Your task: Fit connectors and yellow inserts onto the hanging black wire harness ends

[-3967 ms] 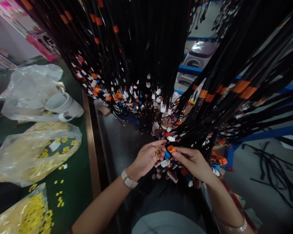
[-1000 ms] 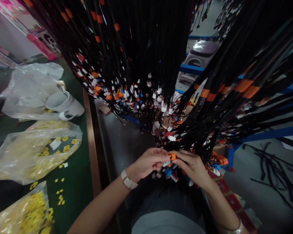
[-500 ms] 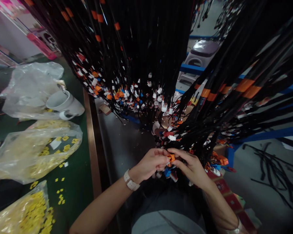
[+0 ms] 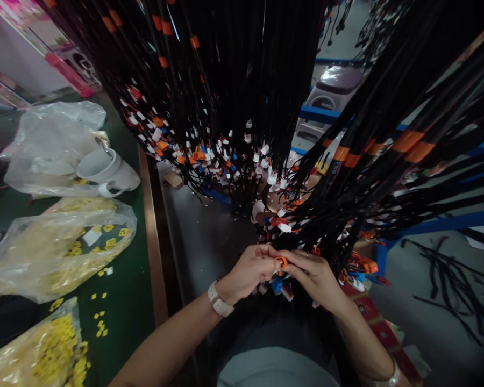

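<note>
Between my fingertips sits a small orange wire connector (image 4: pixel 281 262), partly covered by both hands. My left hand (image 4: pixel 252 269), with a white watch on its wrist, pinches the connector from the left with thumb and fingers. My right hand (image 4: pixel 312 275) grips it from the right, thumb below and fingers above. Just under them hang blue and white connectors (image 4: pixel 280 287). Behind my right hand, black cable bundles (image 4: pixel 326 201) come down from the upper right. Whether a small part is pressed in the connector cannot be made out.
A dense curtain of black cables (image 4: pixel 226 70) with white, orange and blue connectors hangs ahead. On the green table (image 4: pixel 129 301) at left are bags of yellow pieces (image 4: pixel 52 344) and a white mug (image 4: pixel 108 169). A blue frame bar (image 4: pixel 447 223) and a stool (image 4: pixel 334 86) stand at right.
My right fingers have closed in over the orange connector, so less of it shows. The left hand has barely shifted and keeps its pinch.
</note>
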`<state>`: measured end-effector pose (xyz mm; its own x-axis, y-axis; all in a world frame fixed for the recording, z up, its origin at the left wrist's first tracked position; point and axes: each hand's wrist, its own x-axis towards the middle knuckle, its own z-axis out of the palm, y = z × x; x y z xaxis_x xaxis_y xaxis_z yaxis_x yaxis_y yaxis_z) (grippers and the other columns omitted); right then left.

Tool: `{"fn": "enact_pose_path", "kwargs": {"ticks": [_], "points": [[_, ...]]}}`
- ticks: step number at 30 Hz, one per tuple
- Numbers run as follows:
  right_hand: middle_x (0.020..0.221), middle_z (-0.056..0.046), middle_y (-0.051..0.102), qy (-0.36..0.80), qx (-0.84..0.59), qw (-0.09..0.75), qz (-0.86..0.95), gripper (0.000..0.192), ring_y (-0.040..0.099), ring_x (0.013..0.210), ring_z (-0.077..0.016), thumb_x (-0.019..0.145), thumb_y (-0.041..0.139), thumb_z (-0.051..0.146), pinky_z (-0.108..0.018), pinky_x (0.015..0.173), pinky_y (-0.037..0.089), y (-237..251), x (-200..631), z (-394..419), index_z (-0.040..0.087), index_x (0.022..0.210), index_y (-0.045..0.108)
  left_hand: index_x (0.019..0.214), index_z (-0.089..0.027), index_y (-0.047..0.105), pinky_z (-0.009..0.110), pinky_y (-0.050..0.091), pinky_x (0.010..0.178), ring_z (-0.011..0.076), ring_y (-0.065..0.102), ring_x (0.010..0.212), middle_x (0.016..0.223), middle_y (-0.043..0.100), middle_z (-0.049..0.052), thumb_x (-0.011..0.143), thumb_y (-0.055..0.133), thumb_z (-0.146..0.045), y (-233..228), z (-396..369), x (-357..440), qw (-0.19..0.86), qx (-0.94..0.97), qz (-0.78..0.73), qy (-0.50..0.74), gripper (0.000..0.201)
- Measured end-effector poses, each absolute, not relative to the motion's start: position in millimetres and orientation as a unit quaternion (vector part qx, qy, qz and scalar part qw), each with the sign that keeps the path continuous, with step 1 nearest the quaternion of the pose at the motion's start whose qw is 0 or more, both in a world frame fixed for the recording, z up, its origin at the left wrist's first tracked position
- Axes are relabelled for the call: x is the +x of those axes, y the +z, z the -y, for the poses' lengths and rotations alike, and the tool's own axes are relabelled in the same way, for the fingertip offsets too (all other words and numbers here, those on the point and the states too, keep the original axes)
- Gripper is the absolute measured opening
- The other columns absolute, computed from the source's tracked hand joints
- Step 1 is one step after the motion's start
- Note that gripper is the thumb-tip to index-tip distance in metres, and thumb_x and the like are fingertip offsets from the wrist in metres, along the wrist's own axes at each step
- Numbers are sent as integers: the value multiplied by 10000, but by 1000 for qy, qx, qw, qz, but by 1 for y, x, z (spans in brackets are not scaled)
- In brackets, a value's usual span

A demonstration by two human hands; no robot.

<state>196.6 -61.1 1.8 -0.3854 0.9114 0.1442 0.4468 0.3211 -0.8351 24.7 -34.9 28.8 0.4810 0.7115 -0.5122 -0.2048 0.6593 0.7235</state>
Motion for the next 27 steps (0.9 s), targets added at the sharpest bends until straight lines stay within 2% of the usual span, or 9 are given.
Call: {"fn": "enact_pose_path", "kwargs": {"ticks": [5,11,16,24,27], "points": [[823,-33,695,349,-464,318,750,315,646,704,-157,908,472,326,-239,648,518,1,196,62,261,1189,599,627,-139,494,210,138,423,8,247,406,488,401,-71,552,650,-224,29,35,26,801,295,-437,283,193],[949,-43,691,362,-462,310,748,315,650,813,-170,912,471,292,-263,744,514,1,196,62,275,1209,577,613,-144,485,206,129,410,10,242,397,468,381,-80,551,607,-181,28,35,26,797,294,-438,293,142],[931,-45,692,356,-457,311,753,324,650,778,-166,915,470,286,-264,710,513,-1,195,63,267,1224,565,620,-143,494,202,135,409,12,244,393,464,360,-84,571,585,-166,26,37,26,791,302,-441,297,106],[955,-34,691,356,-460,329,744,316,654,819,-168,907,488,263,-268,747,514,2,195,63,279,1212,567,664,-143,494,209,150,442,16,223,426,505,363,-78,603,688,-266,27,34,23,820,291,-407,280,237],[1044,-43,669,337,-471,343,740,384,639,913,-176,883,534,256,-286,806,509,5,193,64,287,1266,510,715,-135,521,209,159,462,23,231,455,542,362,-68,657,693,-345,27,32,19,838,290,-373,272,278]]}}
